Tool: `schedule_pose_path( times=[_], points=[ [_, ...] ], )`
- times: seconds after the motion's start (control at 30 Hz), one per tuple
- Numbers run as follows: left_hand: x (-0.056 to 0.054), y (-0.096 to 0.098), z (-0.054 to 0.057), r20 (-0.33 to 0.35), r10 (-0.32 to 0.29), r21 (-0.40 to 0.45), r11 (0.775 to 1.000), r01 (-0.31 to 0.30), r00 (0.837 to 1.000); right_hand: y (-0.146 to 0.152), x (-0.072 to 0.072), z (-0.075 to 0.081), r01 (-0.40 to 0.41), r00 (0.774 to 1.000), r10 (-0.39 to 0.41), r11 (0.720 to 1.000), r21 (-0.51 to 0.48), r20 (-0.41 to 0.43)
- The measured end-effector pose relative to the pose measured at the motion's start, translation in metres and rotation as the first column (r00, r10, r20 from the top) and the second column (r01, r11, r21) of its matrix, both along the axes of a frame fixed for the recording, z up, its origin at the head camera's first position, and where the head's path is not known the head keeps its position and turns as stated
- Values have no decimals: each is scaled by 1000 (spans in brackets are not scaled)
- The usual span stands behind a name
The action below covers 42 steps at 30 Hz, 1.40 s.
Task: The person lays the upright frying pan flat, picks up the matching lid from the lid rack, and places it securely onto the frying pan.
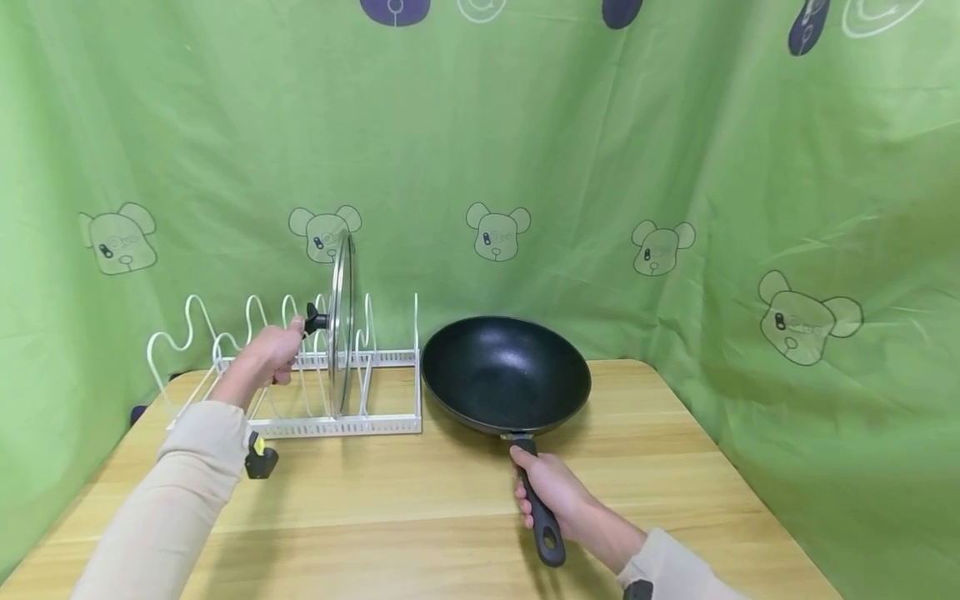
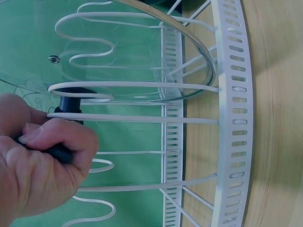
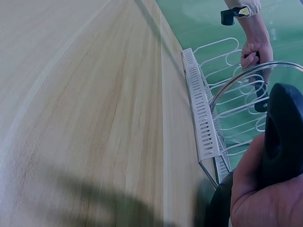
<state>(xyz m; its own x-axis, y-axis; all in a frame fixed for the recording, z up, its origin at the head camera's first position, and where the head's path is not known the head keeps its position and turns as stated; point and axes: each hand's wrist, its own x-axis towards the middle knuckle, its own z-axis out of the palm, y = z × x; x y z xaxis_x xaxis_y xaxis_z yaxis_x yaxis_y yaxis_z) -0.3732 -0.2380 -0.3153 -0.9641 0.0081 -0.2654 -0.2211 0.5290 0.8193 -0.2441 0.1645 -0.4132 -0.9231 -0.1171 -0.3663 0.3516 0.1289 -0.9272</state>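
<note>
A glass lid [image 1: 342,325] with a metal rim stands on edge between the wires of a white rack [image 1: 337,427]. My left hand [image 1: 272,352] grips the lid's black knob [image 2: 71,101], fingers curled round it in the left wrist view. To the right of the rack is a black wok [image 1: 506,375], its open side facing up and toward me. My right hand [image 1: 558,493] holds the wok's black handle [image 1: 549,542], with the thumb along its top. In the right wrist view the handle hides part of that hand.
The rack stands at the back left of a wooden table [image 1: 420,517]. A green curtain [image 1: 570,167] with bear drawings hangs behind and at both sides. A black wrist mount [image 1: 259,458] sits by the left sleeve.
</note>
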Motion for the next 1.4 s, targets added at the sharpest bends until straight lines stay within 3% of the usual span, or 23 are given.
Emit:
schedule_pose_path(
  times=[0.27,0.57,0.87,1.13,1.27,1.4],
  points=[
    [2,-2,1,-22,1,1,1000,-1,1000,0,0,-1,5,1000,-5,1000,-12,2],
    [3,0,11,-57,-10,16,1000,11,998,2,1,-1,1,1000,-1,1000,-15,-10],
    [7,-2,24,-49,-31,22,999,32,998,1,1,-2,-15,1000,15,999,-29,-15],
    [9,-4,41,-89,-35,103,994,44,995,1,0,-1,-7,1000,7,999,-35,-5],
    [10,-5,48,-82,-28,203,978,44,996,0,0,-2,-3,1000,3,1000,-29,-3],
    [12,-5,56,-83,-22,246,968,42,996,0,0,-2,-4,1000,4,1000,-25,-3]
  ],
)
